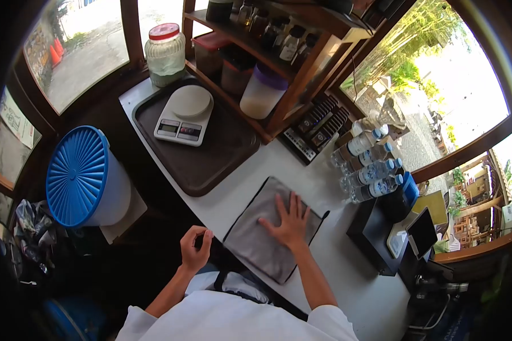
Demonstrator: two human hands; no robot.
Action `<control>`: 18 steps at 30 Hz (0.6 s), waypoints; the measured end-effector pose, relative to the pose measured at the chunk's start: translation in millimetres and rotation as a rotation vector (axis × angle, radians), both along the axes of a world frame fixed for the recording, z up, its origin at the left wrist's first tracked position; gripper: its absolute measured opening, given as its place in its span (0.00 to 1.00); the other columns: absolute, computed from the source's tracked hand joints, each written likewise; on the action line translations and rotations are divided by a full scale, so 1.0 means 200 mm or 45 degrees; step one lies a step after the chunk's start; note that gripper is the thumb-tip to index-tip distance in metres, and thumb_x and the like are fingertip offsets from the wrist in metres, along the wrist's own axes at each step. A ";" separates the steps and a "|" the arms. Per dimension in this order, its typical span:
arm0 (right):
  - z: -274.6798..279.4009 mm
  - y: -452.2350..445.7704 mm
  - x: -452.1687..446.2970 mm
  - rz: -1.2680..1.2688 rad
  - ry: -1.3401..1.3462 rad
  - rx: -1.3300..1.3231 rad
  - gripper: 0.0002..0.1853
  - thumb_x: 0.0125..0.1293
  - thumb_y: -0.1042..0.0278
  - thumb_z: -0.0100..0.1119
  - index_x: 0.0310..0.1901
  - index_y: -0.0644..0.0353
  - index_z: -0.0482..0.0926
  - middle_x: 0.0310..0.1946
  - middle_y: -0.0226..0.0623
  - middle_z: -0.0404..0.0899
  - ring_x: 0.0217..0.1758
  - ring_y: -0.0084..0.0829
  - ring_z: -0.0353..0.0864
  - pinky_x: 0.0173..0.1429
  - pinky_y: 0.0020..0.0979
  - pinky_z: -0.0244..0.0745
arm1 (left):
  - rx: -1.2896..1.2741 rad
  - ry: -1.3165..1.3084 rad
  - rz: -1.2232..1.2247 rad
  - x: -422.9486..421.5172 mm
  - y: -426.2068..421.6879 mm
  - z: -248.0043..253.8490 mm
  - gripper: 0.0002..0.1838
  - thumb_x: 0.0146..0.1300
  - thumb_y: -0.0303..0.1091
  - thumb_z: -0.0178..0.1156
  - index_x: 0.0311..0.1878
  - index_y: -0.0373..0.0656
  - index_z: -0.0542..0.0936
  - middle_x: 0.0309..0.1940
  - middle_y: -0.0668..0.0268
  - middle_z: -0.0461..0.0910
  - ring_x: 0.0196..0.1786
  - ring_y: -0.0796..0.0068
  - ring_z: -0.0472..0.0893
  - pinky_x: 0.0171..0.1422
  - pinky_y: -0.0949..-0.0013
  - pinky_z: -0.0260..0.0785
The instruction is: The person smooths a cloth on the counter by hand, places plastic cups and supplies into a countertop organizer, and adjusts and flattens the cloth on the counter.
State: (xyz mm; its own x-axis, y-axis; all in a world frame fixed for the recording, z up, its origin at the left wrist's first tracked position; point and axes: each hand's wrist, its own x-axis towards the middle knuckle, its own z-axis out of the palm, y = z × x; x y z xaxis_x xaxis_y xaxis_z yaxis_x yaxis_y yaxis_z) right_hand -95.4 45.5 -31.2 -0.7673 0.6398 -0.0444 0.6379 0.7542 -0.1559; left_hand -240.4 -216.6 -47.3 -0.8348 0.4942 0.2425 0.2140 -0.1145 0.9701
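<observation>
A grey cloth (256, 227) with dark edging lies spread on the white counter (233, 170). My right hand (288, 223) rests on it, palm down and fingers spread. Off the counter's near edge, left of the cloth, my left hand (195, 250) is loosely curled, its thumb and index finger bent toward each other. Nothing shows between those fingers. Farther up the counter, a white kitchen scale (179, 129) with a round platform sits on a dark brown tray (210, 179).
Several water bottles (365, 167) stand at the back right, beside a black box (375, 236) and a small screen device (422, 233). A red-lidded jar (165, 54) and wooden shelf (301, 94) are behind the tray. A blue-lidded bucket (77, 176) stands left.
</observation>
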 end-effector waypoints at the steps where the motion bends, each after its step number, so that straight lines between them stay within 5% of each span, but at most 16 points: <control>1: 0.04 0.11 -0.03 -0.176 -0.002 -0.047 0.54 0.65 0.16 0.46 0.84 0.42 0.53 0.86 0.52 0.38 0.90 0.50 0.31 0.84 0.66 0.22 | -0.038 -0.020 -0.014 0.01 -0.01 0.03 0.05 0.73 0.23 0.61 0.38 0.34 0.80 0.32 0.64 0.82 0.37 0.79 0.82 0.45 0.74 0.74; 4: -0.01 0.17 -0.13 -0.331 0.052 0.074 0.50 0.70 0.21 0.45 0.84 0.45 0.53 0.86 0.53 0.41 0.89 0.52 0.35 0.84 0.67 0.27 | -0.096 0.088 -0.020 0.06 0.01 0.05 0.03 0.70 0.22 0.63 0.38 0.35 0.79 0.33 0.61 0.82 0.37 0.72 0.82 0.45 0.71 0.74; 6: -0.06 -0.02 -0.15 -0.112 0.155 0.120 0.49 0.70 0.23 0.48 0.83 0.47 0.57 0.85 0.53 0.46 0.88 0.54 0.41 0.84 0.69 0.29 | -0.128 0.317 0.019 0.08 0.05 0.09 0.03 0.68 0.20 0.64 0.38 0.36 0.79 0.34 0.59 0.82 0.38 0.66 0.82 0.47 0.68 0.74; 8: -0.12 -0.26 -0.08 0.161 0.233 0.165 0.48 0.69 0.24 0.51 0.82 0.48 0.59 0.83 0.53 0.50 0.87 0.54 0.45 0.83 0.71 0.30 | -0.150 0.821 0.130 0.11 0.11 0.18 0.08 0.60 0.22 0.69 0.38 0.41 0.79 0.42 0.60 0.82 0.47 0.56 0.80 0.52 0.59 0.73; 11: -0.03 -0.32 0.02 0.167 0.339 0.054 0.44 0.69 0.31 0.56 0.79 0.49 0.64 0.83 0.53 0.51 0.86 0.54 0.48 0.84 0.67 0.36 | -0.124 0.798 -0.106 0.29 0.20 0.28 0.10 0.59 0.25 0.71 0.42 0.44 0.82 0.48 0.57 0.82 0.58 0.50 0.81 0.65 0.54 0.72; 13: -0.07 -0.28 0.09 0.010 0.455 -0.004 0.38 0.70 0.41 0.62 0.76 0.51 0.68 0.82 0.53 0.53 0.85 0.54 0.52 0.84 0.61 0.45 | -0.335 0.637 -0.331 0.40 0.32 0.21 0.21 0.68 0.40 0.68 0.60 0.43 0.79 0.65 0.48 0.76 0.73 0.41 0.71 0.77 0.44 0.61; 15: 0.00 -0.20 0.14 -0.050 0.874 -0.297 0.32 0.70 0.56 0.65 0.72 0.56 0.71 0.77 0.54 0.60 0.81 0.54 0.59 0.80 0.53 0.58 | -0.914 0.525 -0.375 0.49 0.45 0.09 0.39 0.74 0.60 0.57 0.79 0.44 0.65 0.80 0.41 0.58 0.84 0.36 0.52 0.84 0.33 0.40; 18: 0.04 -0.28 0.52 -0.133 1.103 -0.364 0.25 0.67 0.75 0.64 0.65 0.62 0.75 0.67 0.51 0.71 0.71 0.48 0.72 0.70 0.41 0.73 | -1.205 0.879 -0.388 0.32 0.70 0.06 0.53 0.70 0.76 0.46 0.84 0.45 0.55 0.84 0.39 0.44 0.86 0.36 0.42 0.84 0.29 0.25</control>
State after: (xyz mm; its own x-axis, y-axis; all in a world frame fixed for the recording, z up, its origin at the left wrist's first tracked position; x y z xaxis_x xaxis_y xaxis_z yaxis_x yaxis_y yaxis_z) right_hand 8.4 -9.6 -23.4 -0.5451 0.7609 0.3520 0.2735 0.5583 -0.7833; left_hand -177.2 -76.1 -34.6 -0.4909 0.8708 0.0270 0.8075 0.4431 0.3893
